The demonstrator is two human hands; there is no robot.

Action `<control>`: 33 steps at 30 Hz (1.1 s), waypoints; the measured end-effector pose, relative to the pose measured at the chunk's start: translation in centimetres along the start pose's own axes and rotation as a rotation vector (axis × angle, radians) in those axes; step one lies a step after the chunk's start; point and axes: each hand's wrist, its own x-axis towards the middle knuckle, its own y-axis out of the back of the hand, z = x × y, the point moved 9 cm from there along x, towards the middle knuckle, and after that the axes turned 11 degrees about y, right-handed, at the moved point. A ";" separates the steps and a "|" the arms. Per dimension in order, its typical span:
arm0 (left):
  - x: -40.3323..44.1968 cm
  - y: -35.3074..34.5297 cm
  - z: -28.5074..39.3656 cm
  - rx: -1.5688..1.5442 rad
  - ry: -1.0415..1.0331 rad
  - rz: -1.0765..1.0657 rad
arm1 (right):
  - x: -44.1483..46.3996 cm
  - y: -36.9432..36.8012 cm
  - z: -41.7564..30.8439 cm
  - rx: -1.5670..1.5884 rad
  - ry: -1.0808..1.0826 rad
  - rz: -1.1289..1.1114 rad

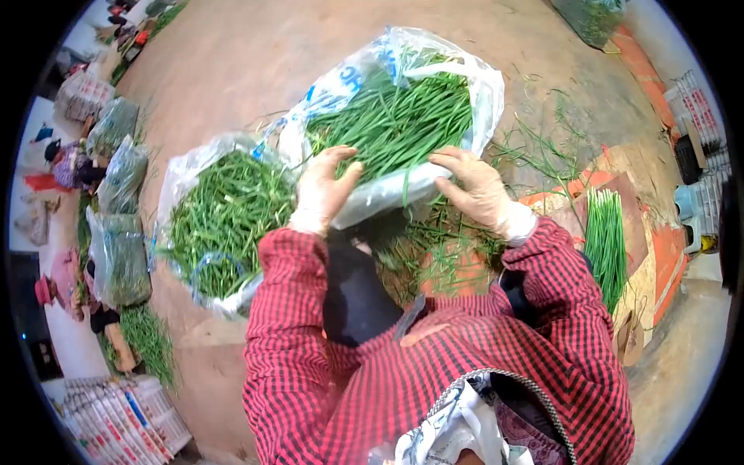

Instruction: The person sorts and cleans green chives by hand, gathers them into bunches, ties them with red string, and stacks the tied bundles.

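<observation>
A clear plastic bag (486, 89) with blue print lies open before me, filled with long, thin green stalks (403, 120) that look like garlic chives. My left hand (329, 190), in a pale thin glove, is at the bag's near left edge, thumb apart from the fingers. At the near right edge is my right hand (474, 190), gloved too, its fingers over the rim and its thumb lower, with a gap between them. Neither hand is closed around anything. To the left stands a second plastic bag (180, 174) holding shorter, tangled greens (229, 209).
A neat bundle of green stalks (606, 240) lies at my right on a board. Loose stalks (446, 256) litter the floor. Filled bags (120, 260) line the left side, with people (68, 163) beyond them. White crates (128, 418) stand at lower left; another filled bag (593, 19) is at upper right.
</observation>
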 end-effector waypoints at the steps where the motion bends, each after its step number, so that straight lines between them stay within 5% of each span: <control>1: 1.5 -1.5 0.7 0.043 -0.023 -0.017 | 1.1 -1.2 0.5 -0.099 0.066 -0.014; 3: 4.1 -4.3 0.7 0.093 -0.015 -0.061 | 1.6 -4.5 3.1 -0.189 0.061 -0.211; 4: 5.4 -5.6 0.9 0.127 -0.016 -0.052 | 0.3 -7.1 7.0 0.029 -0.245 -0.554; 6: 7.7 -7.1 -0.6 0.205 0.038 -0.040 | 0.5 -7.8 11.0 0.150 -0.455 -0.840; 8: 9.9 -7.1 -2.5 0.247 0.113 0.117 | 3.7 -3.7 15.5 0.073 -0.520 -0.236; 10: 12.1 -7.0 -6.2 0.249 0.251 0.221 | 6.2 -2.0 18.2 0.309 -0.679 -0.112; 13: 14.8 -7.1 -11.1 0.362 0.389 0.223 | 8.8 -0.6 19.3 -0.299 -0.241 -0.146; 16: 18.1 -6.5 -17.4 0.639 0.485 0.208 | 9.7 4.7 24.3 -0.429 -0.507 -0.239; 18: 19.5 -1.8 -14.6 0.222 0.545 0.334 | 8.7 10.4 30.9 -0.368 -0.567 0.047; 21: 22.5 3.4 -9.7 0.019 0.032 0.736 | 7.9 14.3 35.6 -0.130 -0.653 0.350; 22: 22.1 3.3 -7.1 0.024 0.030 0.726 | 9.1 13.1 34.7 -0.072 -0.552 0.270; 24: 19.6 0.5 -0.2 -0.493 -0.160 0.497 | 10.8 9.2 29.8 0.115 -0.522 0.037; 25: 18.1 -2.4 3.3 -0.305 -0.347 0.377 | 11.4 6.7 28.3 0.043 -0.318 -0.003; 26: 16.4 -5.7 6.0 -0.112 -0.527 0.253 | 11.4 4.0 26.4 0.042 -0.335 -0.141; 28: 13.3 -11.7 9.2 0.148 -0.552 0.114 | 10.6 1.4 24.7 -0.274 -0.198 -0.237; 30: 11.5 -16.3 9.0 0.283 -0.583 -0.140 | 8.7 1.8 26.3 -0.192 -0.407 -0.295; 33: 12.9 -17.2 7.8 0.391 -0.393 -0.106 | 3.5 3.1 29.8 0.014 -0.704 -0.299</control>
